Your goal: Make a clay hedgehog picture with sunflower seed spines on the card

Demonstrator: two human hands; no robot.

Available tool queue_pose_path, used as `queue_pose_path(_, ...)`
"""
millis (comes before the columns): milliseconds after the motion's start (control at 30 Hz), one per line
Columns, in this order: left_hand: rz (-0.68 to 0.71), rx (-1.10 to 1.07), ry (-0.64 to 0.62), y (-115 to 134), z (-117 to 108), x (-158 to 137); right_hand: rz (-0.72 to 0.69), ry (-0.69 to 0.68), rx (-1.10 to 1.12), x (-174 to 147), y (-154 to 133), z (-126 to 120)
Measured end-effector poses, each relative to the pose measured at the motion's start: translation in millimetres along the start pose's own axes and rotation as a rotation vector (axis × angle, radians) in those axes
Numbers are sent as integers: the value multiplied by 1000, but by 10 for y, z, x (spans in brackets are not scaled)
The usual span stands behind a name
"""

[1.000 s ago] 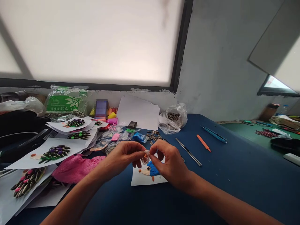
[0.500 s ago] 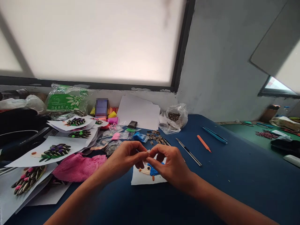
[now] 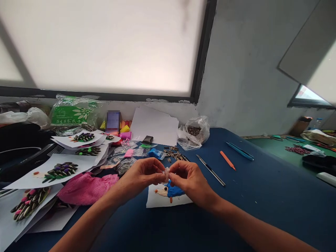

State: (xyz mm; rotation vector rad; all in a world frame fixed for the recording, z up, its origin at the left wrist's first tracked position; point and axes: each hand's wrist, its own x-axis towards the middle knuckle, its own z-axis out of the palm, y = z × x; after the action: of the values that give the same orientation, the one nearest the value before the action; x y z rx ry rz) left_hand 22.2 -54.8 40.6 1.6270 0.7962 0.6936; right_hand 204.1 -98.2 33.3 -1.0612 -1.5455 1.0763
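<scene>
My left hand [image 3: 148, 174] and my right hand [image 3: 189, 180] meet above the table, fingertips pinching a small crumpled piece of clear plastic wrap [image 3: 166, 172] from both sides. Whether anything is inside the plastic I cannot make out. Beneath them lies a white card [image 3: 157, 202] bearing a clay hedgehog [image 3: 173, 190] with a cream face, blue back, orange nose and orange foot. My right hand covers part of it. Just behind the hands is a loose pile of striped sunflower seeds [image 3: 175, 154], beside a blue clay packet [image 3: 155, 153].
At left, finished seed-hedgehog cards [image 3: 60, 171] are stacked by a pink cloth [image 3: 88, 189]. A craft knife [image 3: 210, 170], an orange pen-like tool [image 3: 228, 160] and blue tweezers [image 3: 240, 151] lie at right. Behind stand white paper sheets [image 3: 154, 124] and a plastic bag of seeds [image 3: 194, 131].
The fingertips have shifted slightly, and more of the clear plastic shows between them. More of the card's right side is visible beneath my right hand.
</scene>
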Motion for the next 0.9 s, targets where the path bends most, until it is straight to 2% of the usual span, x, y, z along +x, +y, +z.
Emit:
queue_pose_path(167, -56, -101, -12, 31, 34, -14, -45, 45, -7, 10, 25, 12)
queue_pose_path(300, -7, -124, -11, 58, 71, -17, -118, 98, -117, 2, 23, 12)
queue_pose_path(467, 17, -83, 4, 54, 93, -19, -39, 61, -31, -16, -11, 33)
queue_pose_path(633, -63, -150, -56, 75, 128, -46, 8, 56, -46, -20, -24, 49)
queue_pose_path(900, -81, -168, 26, 129, 84, -45, 79, 6, 36, -16, -91, 28)
